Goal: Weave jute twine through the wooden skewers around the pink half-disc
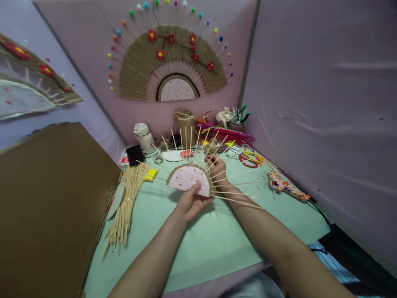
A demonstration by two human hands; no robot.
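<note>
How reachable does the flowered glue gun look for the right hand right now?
Probably yes: nothing shows on top of the flowered glue gun on the right of the table. The thin sticks cross over the right forearm, though, so the right hand may need to slip clear first.

Dim light casts soft shadows on the green tabletop (214, 248); edges look stretched.
</note>
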